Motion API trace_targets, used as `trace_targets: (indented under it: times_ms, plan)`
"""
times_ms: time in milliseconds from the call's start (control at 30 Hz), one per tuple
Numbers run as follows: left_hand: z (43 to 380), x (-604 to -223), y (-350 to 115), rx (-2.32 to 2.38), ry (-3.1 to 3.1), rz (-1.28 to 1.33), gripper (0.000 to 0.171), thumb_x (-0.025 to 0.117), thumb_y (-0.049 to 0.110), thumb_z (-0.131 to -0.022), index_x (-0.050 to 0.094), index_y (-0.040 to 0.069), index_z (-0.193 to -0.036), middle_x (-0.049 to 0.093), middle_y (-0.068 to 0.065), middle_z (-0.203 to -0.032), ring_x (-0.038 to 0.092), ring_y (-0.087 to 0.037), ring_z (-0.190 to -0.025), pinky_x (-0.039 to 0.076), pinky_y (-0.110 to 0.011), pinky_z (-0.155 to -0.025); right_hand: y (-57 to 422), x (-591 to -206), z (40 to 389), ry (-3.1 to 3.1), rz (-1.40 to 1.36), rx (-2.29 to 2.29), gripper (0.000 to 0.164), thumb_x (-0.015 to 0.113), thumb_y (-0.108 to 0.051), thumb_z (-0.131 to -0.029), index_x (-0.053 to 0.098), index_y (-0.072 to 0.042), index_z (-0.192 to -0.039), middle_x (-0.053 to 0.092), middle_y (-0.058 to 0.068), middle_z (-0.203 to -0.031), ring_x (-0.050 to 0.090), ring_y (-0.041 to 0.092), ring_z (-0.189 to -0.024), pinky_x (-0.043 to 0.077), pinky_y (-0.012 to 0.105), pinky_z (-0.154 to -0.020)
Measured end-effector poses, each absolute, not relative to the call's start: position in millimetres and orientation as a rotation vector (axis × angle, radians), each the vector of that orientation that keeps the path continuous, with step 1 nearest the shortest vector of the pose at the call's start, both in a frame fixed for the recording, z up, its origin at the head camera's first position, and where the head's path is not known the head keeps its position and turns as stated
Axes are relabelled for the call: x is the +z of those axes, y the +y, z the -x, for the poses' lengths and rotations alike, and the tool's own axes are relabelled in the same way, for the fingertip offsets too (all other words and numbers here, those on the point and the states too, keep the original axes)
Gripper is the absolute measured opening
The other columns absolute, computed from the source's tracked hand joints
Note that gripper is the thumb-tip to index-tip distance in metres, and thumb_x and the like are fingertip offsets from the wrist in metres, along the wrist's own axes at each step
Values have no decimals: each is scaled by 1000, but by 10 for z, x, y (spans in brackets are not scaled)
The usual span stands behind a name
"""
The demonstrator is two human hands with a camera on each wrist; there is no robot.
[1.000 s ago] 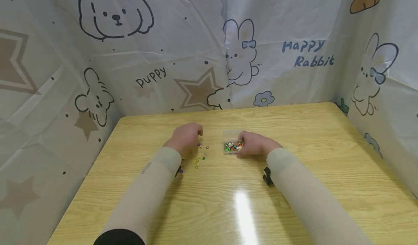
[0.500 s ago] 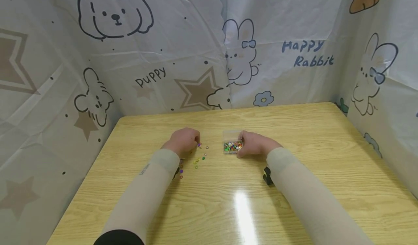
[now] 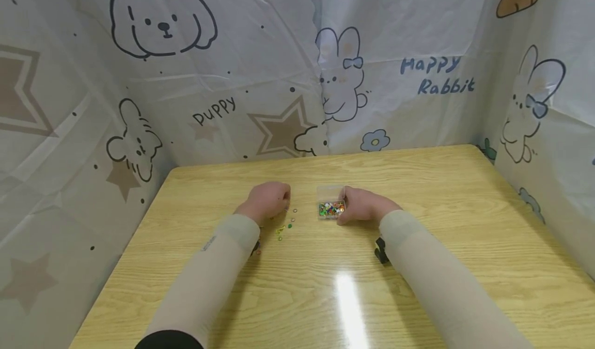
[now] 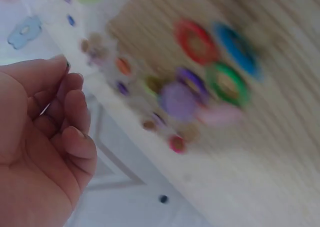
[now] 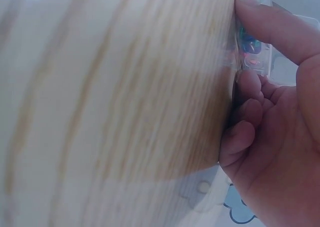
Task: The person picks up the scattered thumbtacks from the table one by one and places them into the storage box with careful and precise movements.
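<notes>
My left hand (image 3: 269,199) is just above the table, left of the box, thumb and index fingertips pinched together. In the left wrist view a small dark piece (image 4: 68,66) shows at those tips; its kind is too small to tell. Nearby lie loose small coloured pieces, among them a red ring (image 4: 196,41), a blue ring (image 4: 238,50), a green ring (image 4: 227,83) and a lavender disc (image 4: 178,102). My right hand (image 3: 364,206) grips the right side of a small clear plastic box (image 3: 319,216), which has its lid raised and is full of mixed coloured pieces.
The wooden table (image 3: 297,287) meets a patterned cloth (image 3: 279,80) at its back and sides. A green piece (image 3: 290,226) and several yellow pieces (image 3: 280,230) lie between the left hand and the box. Black wrist gear (image 3: 381,251) hangs under the right cuff.
My left hand came down towards the loose pieces, then shifted slightly right; the purple piece by its fingertips no longer shows in the head view. My right hand and the box stayed put.
</notes>
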State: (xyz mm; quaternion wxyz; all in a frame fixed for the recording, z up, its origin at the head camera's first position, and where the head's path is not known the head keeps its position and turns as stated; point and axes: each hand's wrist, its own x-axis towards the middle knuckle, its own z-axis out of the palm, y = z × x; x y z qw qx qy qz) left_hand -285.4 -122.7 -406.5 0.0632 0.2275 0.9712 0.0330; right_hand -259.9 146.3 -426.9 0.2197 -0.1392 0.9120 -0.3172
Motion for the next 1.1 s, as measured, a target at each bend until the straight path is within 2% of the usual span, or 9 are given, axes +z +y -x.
trace_targets:
  times_ms: [267,500,600,733,867,1100]
  plan:
    - [2674,-4026,-812,133,2884,-921,15,54,22,-95,56,23,-80,58,9,-72,50,-10,-63,44,-30,-60,1449,-4272,2601,2521,373,-887,51,81,-23,-70,48,-10,-107,56,5,-103,49,20,-87,42,36,-81]
    - [2579,-4029,-561,98,2850,-1093,20,49,8,-91,54,21,-77,55,7,-70,47,-11,-62,41,-28,-56,1448,-4265,2595,2531,378,-870,50,82,-24,-70,48,-9,-104,53,7,-94,48,22,-83,41,36,-74]
    - [2565,-4029,-540,99,2848,-1097,19,50,7,-90,56,21,-78,57,7,-71,48,-11,-63,43,-29,-57,1452,-4274,2601,2526,366,-879,50,82,-23,-70,48,-10,-104,53,7,-93,48,22,-83,41,36,-74]
    - [2589,-4038,-577,116,2843,-1069,16,52,9,-90,63,20,-88,63,8,-84,52,-9,-70,48,-30,-66,1460,-4281,2615,2525,361,-884,50,82,-23,-69,48,-10,-104,53,7,-95,48,22,-83,41,37,-75]
    - [2640,-4042,-697,114,2873,-989,20,50,10,-91,65,21,-99,65,8,-97,55,-8,-80,50,-32,-74,1460,-4297,2616,2513,350,-925,51,82,-21,-69,49,-11,-106,56,5,-102,49,20,-87,41,37,-82]
    - [2759,-4037,-1033,157,2945,-826,22,43,13,-98,65,19,-101,64,7,-102,55,-9,-87,49,-34,-80,1464,-4302,2613,2503,364,-934,51,82,-21,-70,48,-10,-107,56,5,-108,49,21,-90,41,38,-86]
